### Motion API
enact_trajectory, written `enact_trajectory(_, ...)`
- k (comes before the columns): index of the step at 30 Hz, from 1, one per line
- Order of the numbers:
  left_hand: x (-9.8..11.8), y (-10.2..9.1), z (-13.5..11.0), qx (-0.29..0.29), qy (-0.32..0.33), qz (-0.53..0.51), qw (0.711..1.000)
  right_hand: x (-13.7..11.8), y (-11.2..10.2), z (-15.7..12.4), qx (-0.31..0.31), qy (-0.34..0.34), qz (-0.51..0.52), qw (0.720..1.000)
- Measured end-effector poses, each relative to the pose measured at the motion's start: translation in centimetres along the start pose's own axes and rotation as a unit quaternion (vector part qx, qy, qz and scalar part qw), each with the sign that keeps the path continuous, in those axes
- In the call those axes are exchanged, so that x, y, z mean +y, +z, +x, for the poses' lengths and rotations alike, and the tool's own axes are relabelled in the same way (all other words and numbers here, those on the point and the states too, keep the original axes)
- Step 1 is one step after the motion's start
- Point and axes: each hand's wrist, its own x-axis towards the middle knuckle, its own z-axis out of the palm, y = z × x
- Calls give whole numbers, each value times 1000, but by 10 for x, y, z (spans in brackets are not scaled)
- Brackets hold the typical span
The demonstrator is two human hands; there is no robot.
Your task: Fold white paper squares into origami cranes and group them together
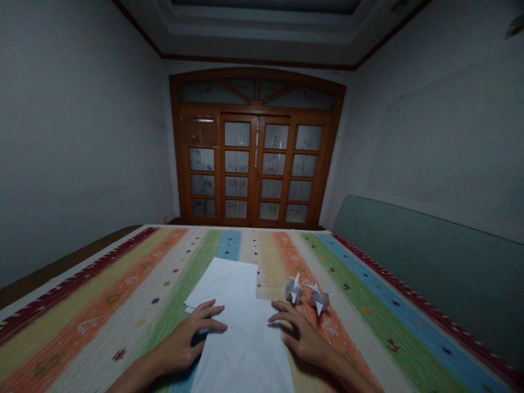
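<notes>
White paper [241, 341] lies flat on a striped woven rug, in what look like overlapping sheets, with the upper part narrower toward the far end. My left hand [184, 335] rests at the paper's left edge, fingers spread and tips on the sheet. My right hand [301, 333] lies at the right edge, its fingertips touching the paper. Just beyond the right hand stand two small white origami figures [293, 289] [320, 299], spiky and side by side, apart from the hand.
The striped rug [102, 305] spreads wide under everything, with a red border on both sides. A grey-green padded panel [421, 273] runs along the right side. Wooden glazed double doors [256, 169] stand beyond the far end, between plain walls.
</notes>
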Motion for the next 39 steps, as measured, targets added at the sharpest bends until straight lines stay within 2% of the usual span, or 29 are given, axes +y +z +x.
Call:
enact_trajectory(7, -3, 3, 0, 28, -1, 5, 1000, 0, -1, -1, -1, -13, 9, 1000)
enact_trajectory(13, -8, 3, 6, 63, -25, -37, 997, -1, -4, -1, -25, -49, -5, 998)
enact_trajectory(17, 5, -4, 13, 76, -40, -81, 993, -4, -2, -3, -35, -71, -39, 996)
enact_trajectory(21, 21, -11, 19, 57, -38, -106, 992, -1, 3, -4, -19, -106, -57, 993)
enact_trajectory(25, 22, -12, 19, 61, -68, -110, 990, 1, 4, -4, -20, -83, -44, 995)
enact_trajectory(30, 17, -9, 17, 103, -114, -133, 979, 1, 2, -4, -46, -49, -38, 997)
enact_trajectory(35, 21, -8, 18, 121, -104, -208, 965, -17, -6, -2, -70, -83, -30, 994)
enact_trajectory(39, 20, -8, 18, 123, -102, -226, 961, -29, -9, -2, -47, -75, 5, 996)
